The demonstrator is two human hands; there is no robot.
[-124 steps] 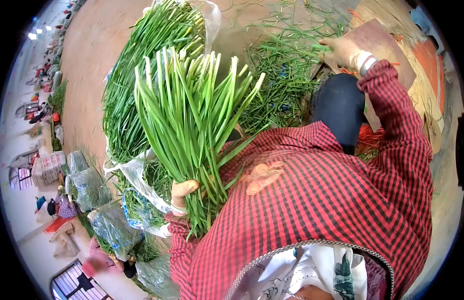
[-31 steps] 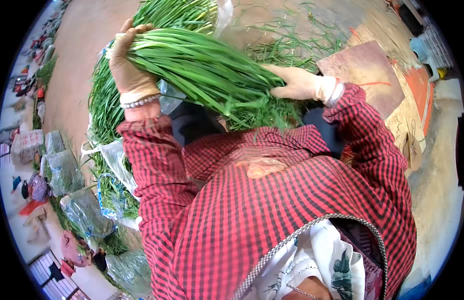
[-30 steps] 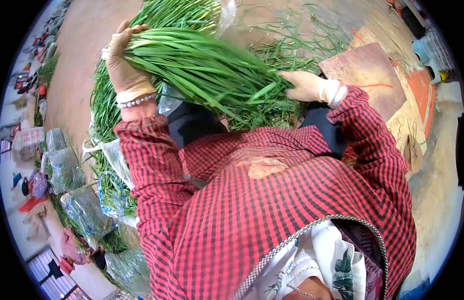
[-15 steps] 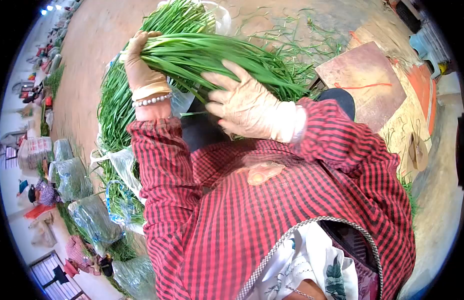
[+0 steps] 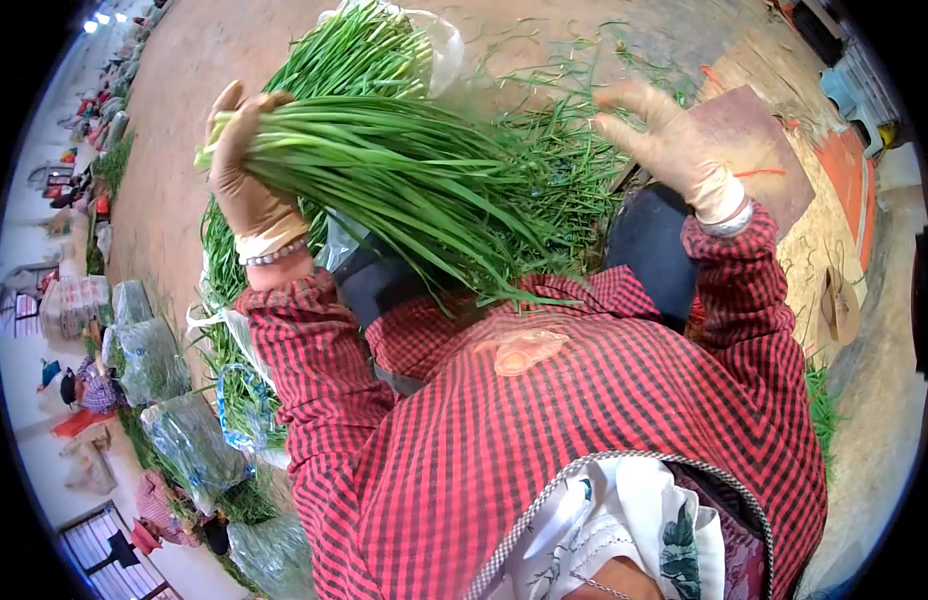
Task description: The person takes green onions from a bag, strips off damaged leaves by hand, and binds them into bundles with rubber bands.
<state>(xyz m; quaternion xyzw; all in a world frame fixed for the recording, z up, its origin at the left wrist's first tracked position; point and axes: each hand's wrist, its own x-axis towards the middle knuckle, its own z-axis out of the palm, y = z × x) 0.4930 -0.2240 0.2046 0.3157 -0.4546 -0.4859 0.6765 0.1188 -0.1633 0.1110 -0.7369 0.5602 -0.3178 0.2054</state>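
My left hand (image 5: 246, 195) clutches the leafy green bunch (image 5: 379, 155), slanting right and nearward, my spread right hand (image 5: 676, 145) apart.

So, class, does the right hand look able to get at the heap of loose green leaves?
Probably yes: the right hand looks empty, its fingers apart near the heap of loose green leaves. The held bunch seems to cover only the heap's left side.
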